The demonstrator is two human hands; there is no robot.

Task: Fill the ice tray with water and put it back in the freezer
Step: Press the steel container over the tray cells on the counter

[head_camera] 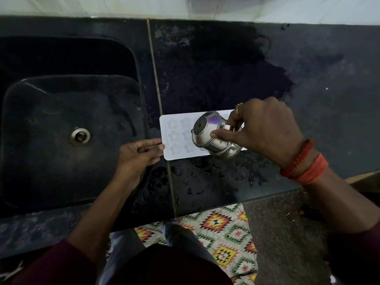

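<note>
A white ice tray [174,138] with star-shaped cells lies flat on the black stone counter [226,68], just right of the sink. My left hand [139,153] pinches the tray's near left corner between thumb and fingers. My right hand [261,130] grips a small steel pot [211,134] by its handle and holds it tilted on its side over the tray's middle and right cells, mouth facing left. The pot and hand hide the tray's right half. I cannot tell whether water is flowing.
A deep black sink [67,124] with a metal drain [79,136] lies to the left. Water drops and wet patches [236,171] mark the counter near the front edge. A patterned floor mat [222,235] lies below. A white tiled wall runs along the back.
</note>
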